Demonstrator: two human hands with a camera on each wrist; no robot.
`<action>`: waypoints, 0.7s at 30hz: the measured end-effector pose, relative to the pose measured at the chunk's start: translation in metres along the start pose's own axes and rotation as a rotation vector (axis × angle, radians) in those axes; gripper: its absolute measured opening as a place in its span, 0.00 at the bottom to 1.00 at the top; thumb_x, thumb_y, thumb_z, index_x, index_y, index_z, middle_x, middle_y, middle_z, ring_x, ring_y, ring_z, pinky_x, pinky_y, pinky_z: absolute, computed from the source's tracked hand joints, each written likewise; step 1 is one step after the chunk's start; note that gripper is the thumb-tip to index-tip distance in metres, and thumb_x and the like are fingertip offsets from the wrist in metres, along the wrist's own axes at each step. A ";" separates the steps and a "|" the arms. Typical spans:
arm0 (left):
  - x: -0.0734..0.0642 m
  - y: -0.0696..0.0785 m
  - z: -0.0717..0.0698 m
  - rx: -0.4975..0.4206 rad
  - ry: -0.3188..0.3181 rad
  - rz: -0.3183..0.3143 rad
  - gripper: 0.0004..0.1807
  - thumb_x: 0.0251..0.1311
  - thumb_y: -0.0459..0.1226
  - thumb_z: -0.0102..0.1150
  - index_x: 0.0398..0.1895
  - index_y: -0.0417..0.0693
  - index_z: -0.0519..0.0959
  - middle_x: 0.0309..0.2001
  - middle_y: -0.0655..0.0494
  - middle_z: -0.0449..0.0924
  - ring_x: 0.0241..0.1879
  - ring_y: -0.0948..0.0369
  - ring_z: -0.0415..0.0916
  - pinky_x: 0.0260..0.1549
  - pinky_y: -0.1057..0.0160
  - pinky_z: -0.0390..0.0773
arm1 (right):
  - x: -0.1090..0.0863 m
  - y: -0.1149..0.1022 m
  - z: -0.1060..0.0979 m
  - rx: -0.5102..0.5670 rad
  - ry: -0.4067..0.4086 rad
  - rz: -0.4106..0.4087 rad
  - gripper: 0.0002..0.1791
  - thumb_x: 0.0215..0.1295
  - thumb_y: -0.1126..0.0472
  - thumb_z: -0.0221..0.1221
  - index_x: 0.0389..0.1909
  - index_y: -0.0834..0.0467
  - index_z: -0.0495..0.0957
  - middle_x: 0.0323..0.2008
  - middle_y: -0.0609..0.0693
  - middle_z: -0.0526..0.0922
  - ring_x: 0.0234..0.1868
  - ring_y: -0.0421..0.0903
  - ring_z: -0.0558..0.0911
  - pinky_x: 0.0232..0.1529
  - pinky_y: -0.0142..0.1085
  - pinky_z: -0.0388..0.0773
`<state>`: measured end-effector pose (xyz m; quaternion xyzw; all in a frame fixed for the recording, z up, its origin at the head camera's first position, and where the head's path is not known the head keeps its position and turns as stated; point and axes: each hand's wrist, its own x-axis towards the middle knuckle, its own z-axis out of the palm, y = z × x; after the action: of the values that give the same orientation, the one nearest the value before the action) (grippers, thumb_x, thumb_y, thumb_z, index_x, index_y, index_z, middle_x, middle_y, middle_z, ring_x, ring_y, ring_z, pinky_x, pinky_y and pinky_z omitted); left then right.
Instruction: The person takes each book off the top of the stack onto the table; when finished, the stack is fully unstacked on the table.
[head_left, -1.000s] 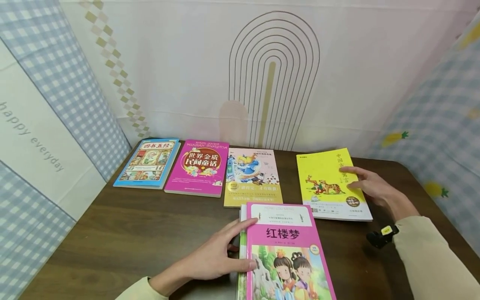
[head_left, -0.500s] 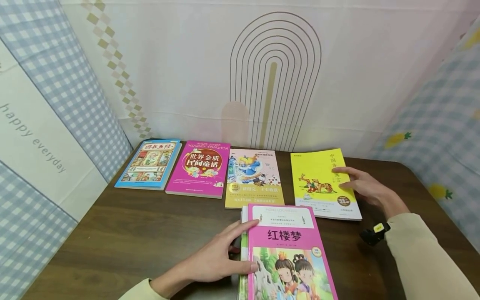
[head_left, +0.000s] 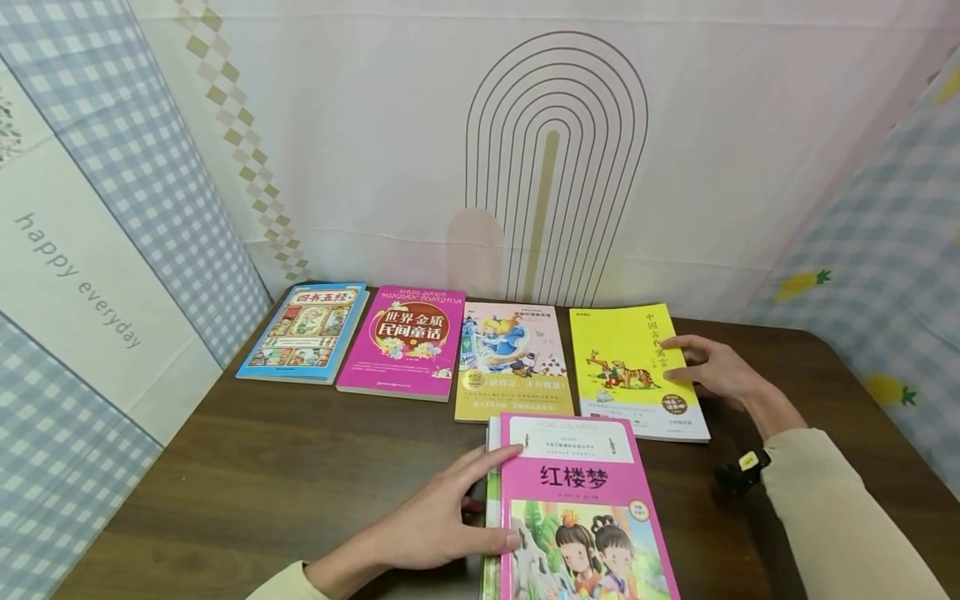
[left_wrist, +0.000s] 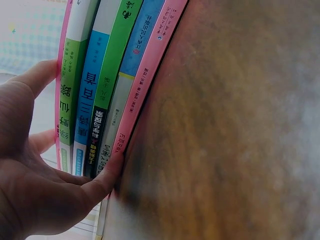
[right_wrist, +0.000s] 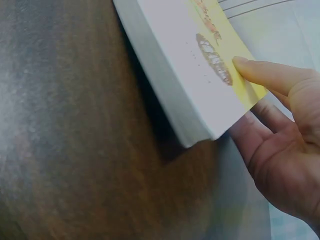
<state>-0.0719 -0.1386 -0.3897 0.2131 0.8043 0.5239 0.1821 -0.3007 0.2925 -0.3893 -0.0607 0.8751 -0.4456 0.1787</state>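
Observation:
In the head view my left hand (head_left: pixel 423 521) grips the left side of a stack of books, topped by a pink book (head_left: pixel 588 475) with two cartoon figures. The left wrist view shows several spines, among them a blue spine (left_wrist: pixel 89 95) and a green spine (left_wrist: pixel 111 55), held between thumb and fingers. My right hand (head_left: pixel 723 371) holds the right edge of a yellow book (head_left: pixel 618 342) lying flat at the back. In the right wrist view its thumb (right_wrist: pixel 272 75) lies on the cover, the other fingers by the edge, partly hidden.
Left of the yellow book lie a pale pink and gold book (head_left: pixel 513 358), a magenta book (head_left: pixel 405 342) and a blue book (head_left: pixel 303 333) in a row. A brown wooden table (head_left: pixel 300 467) bears everything. A patterned cloth (head_left: pixel 375 125) hangs behind it.
The yellow book has slid left with my right hand, now close beside the pale pink book. My left hand keeps its grip on the stack. The head view has shifted slightly.

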 end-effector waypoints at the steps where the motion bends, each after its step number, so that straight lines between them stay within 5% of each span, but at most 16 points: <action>1: 0.000 0.000 0.000 0.001 0.001 -0.002 0.45 0.65 0.53 0.71 0.82 0.81 0.57 0.80 0.59 0.59 0.72 0.53 0.68 0.61 0.63 0.80 | 0.000 0.001 0.001 0.003 0.015 0.001 0.42 0.73 0.58 0.68 0.80 0.63 0.60 0.65 0.70 0.76 0.45 0.45 0.88 0.45 0.42 0.89; 8: 0.000 -0.001 0.001 0.015 0.011 0.013 0.46 0.65 0.53 0.71 0.83 0.79 0.57 0.80 0.59 0.59 0.70 0.54 0.71 0.62 0.63 0.80 | 0.003 0.003 0.004 -0.009 0.037 -0.004 0.40 0.74 0.57 0.67 0.80 0.61 0.61 0.68 0.72 0.75 0.45 0.46 0.88 0.43 0.41 0.88; 21: -0.001 0.000 0.000 0.028 0.016 0.025 0.46 0.65 0.51 0.71 0.82 0.81 0.57 0.80 0.58 0.58 0.68 0.54 0.74 0.61 0.61 0.81 | 0.001 0.003 -0.005 0.029 -0.103 -0.039 0.39 0.79 0.59 0.60 0.84 0.57 0.56 0.76 0.71 0.67 0.34 0.45 0.80 0.31 0.38 0.76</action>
<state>-0.0711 -0.1390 -0.3892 0.2214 0.8104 0.5163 0.1661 -0.3036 0.2978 -0.3889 -0.0980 0.8568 -0.4581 0.2154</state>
